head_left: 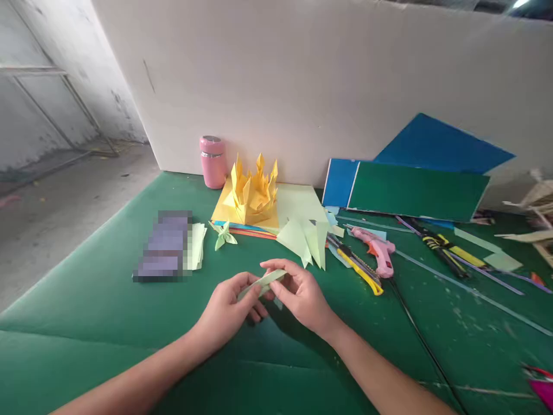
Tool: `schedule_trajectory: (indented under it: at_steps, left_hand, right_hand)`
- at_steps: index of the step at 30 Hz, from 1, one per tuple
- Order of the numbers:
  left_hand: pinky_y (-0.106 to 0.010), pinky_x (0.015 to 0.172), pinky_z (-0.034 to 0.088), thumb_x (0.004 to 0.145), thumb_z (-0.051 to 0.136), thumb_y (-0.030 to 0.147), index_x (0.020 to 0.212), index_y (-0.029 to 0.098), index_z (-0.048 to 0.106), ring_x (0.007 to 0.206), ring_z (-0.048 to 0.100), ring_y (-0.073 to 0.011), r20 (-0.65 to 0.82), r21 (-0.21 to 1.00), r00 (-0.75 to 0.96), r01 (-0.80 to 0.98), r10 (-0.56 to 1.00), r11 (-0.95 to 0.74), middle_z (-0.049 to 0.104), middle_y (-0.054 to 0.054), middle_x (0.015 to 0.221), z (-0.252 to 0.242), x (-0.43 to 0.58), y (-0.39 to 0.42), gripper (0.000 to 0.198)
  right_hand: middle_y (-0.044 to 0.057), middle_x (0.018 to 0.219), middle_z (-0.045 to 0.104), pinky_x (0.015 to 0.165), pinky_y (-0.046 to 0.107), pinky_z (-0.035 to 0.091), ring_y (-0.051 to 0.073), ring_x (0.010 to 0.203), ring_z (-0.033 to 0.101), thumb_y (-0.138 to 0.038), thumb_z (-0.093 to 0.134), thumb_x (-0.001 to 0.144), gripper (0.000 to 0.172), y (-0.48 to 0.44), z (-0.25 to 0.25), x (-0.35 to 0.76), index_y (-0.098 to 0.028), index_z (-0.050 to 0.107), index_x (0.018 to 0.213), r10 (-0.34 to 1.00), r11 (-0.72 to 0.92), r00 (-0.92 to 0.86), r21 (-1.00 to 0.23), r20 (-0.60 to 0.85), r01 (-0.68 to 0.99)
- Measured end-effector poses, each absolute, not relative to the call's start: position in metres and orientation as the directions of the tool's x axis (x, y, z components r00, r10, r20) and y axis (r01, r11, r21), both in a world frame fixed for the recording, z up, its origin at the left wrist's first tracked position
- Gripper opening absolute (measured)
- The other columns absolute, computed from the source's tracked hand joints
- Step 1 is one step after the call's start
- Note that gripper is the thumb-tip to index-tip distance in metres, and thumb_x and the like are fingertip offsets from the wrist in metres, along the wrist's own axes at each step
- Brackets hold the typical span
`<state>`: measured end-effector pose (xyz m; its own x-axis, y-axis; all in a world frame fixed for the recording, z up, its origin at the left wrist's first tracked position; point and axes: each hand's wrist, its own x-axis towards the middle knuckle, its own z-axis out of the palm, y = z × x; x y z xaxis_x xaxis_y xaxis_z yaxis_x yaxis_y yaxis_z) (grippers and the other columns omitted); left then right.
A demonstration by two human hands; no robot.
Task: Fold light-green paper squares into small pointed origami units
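Between my two hands is a small folded piece of pale green paper [273, 276], held just above the green table. My left hand [231, 302] pinches its left end between thumb and fingers. The fingers of my right hand [302, 297] are closed on its right end. Beyond my hands lie several folded pale green paper pieces [298, 239]. A small green paper flower [223, 235] sits to their left. Behind it, a yellow folded paper crown-like shape [254, 193] stands on a stack of coloured paper sheets [298, 199].
A pink glue gun [375, 248] and a yellow utility knife [360, 271] lie right of my hands, with a black cord running toward me. Pale paper slips [197, 246] lie at left. A pink flask [213, 164] and blue and green boards [419, 187] stand behind.
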<state>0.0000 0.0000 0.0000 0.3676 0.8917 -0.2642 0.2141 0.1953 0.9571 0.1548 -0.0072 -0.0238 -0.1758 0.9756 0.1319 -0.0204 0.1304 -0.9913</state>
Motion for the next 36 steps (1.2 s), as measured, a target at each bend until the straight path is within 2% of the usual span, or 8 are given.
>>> schedule_trajectory:
  at_steps: [3,5,9,13,19,25,29,36]
  left_hand:
    - [-0.021,0.044,0.038,0.077,0.050,0.057,0.073,0.016,0.059,0.040,0.046,-0.0088,-0.236,0.961,0.380,0.226,0.894,0.158,0.056,0.003,0.048,0.001,0.001,-0.002,0.042]
    - [-0.021,0.041,0.037,0.077,0.050,0.060,0.072,0.017,0.059,0.038,0.045,-0.0081,-0.235,0.966,0.394,0.200,0.888,0.167,0.059,0.002,0.052,0.002,0.001,-0.001,0.045]
    - [-0.023,0.047,0.046,0.070,0.058,0.062,0.072,0.016,0.059,0.047,0.058,-0.0113,-0.295,0.955,0.423,0.104,0.857,0.277,0.069,-0.004,0.070,0.004,-0.002,0.004,0.047]
    - [-0.024,0.050,0.048,0.070,0.061,0.059,0.073,0.015,0.061,0.053,0.062,-0.0142,-0.311,0.950,0.412,0.095,0.856,0.299,0.069,-0.005,0.067,0.006,-0.004,0.003,0.045]
    - [-0.023,0.046,0.046,0.068,0.067,0.055,0.070,0.017,0.053,0.047,0.061,-0.0128,-0.329,0.943,0.335,0.073,0.883,0.324,0.069,-0.002,0.059,0.003,-0.003,0.000,0.040]
    - [-0.025,0.055,0.051,0.061,0.073,0.055,0.066,0.017,0.051,0.056,0.067,-0.0160,-0.349,0.932,0.352,0.034,0.869,0.361,0.069,-0.003,0.060,0.000,-0.004,0.001,0.044]
    - [-0.025,0.055,0.050,0.061,0.071,0.059,0.067,0.018,0.051,0.057,0.067,-0.0163,-0.334,0.936,0.404,0.033,0.852,0.351,0.067,-0.001,0.056,0.001,-0.005,0.001,0.046]
    - [-0.023,0.052,0.046,0.066,0.065,0.063,0.071,0.018,0.052,0.050,0.061,-0.0126,-0.319,0.944,0.431,0.060,0.844,0.325,0.066,0.001,0.055,0.001,-0.007,0.000,0.047]
  right_hand:
    - [0.001,0.086,0.056,0.059,0.024,0.052,0.010,0.063,0.055,-0.022,0.055,0.079,0.021,-0.006,-0.024,0.156,-0.024,0.061,0.099,0.971,0.169,-0.171,-0.986,0.165,0.009]
    - [0.001,0.086,0.056,0.059,0.024,0.052,0.010,0.061,0.054,-0.021,0.055,0.080,0.019,-0.006,-0.023,0.155,-0.024,0.062,0.097,0.968,0.201,-0.162,-0.979,0.194,0.027]
    - [0.001,0.085,0.057,0.061,0.026,0.052,0.010,0.062,0.056,-0.022,0.057,0.080,0.011,-0.009,-0.020,0.153,-0.023,0.063,0.089,0.962,0.249,-0.132,-0.967,0.241,0.050]
    - [0.001,0.082,0.060,0.062,0.026,0.052,0.012,0.067,0.059,-0.024,0.060,0.079,0.006,-0.011,-0.019,0.152,-0.022,0.065,0.083,0.963,0.258,-0.103,-0.963,0.249,0.083]
    - [0.001,0.083,0.060,0.059,0.027,0.056,0.012,0.060,0.063,-0.027,0.062,0.080,0.007,-0.013,-0.019,0.152,-0.021,0.066,0.080,0.971,0.222,-0.099,-0.974,0.217,0.041]
    - [0.002,0.081,0.063,0.059,0.025,0.053,0.014,0.071,0.061,-0.020,0.060,0.080,0.008,-0.016,-0.018,0.151,-0.022,0.067,0.080,0.948,0.316,-0.095,-0.933,0.303,0.171]
    - [0.002,0.083,0.065,0.065,0.026,0.052,0.015,0.076,0.061,-0.015,0.057,0.082,0.014,-0.018,-0.017,0.152,-0.023,0.068,0.085,0.926,0.372,-0.154,-0.904,0.345,0.210]
    - [0.002,0.087,0.063,0.069,0.026,0.052,0.015,0.079,0.061,-0.015,0.054,0.084,0.017,-0.018,-0.017,0.154,-0.025,0.067,0.091,0.927,0.350,-0.207,-0.920,0.313,0.176]
